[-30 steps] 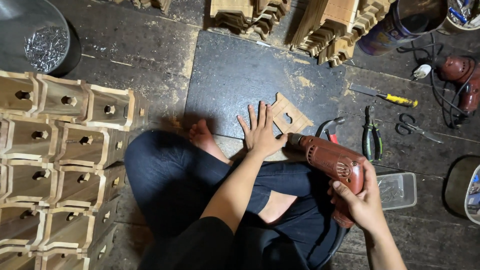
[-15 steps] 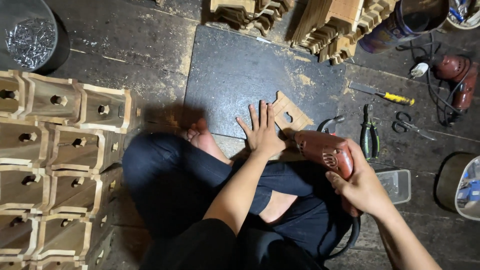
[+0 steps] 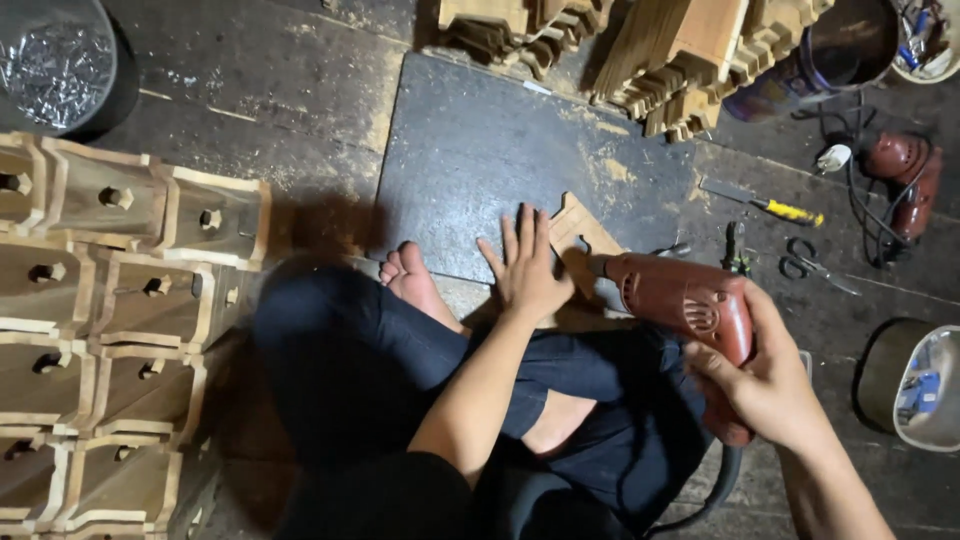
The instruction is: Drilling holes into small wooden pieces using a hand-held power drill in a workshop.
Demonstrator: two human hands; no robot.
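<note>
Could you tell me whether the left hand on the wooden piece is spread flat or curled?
Spread flat: the left hand lies palm down, fingers fanned, on the wooden piece.

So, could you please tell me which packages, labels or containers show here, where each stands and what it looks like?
Clear plastic tub: right edge, rounded, holds a blue packet.
Round container: top left, dark-rimmed, full of shiny metal bits.
Colourful cylinder: top right, printed wrap, tilted.
Drill: red-brown, in the right hand; moulded mark on its side.
No signs or screens.
</note>
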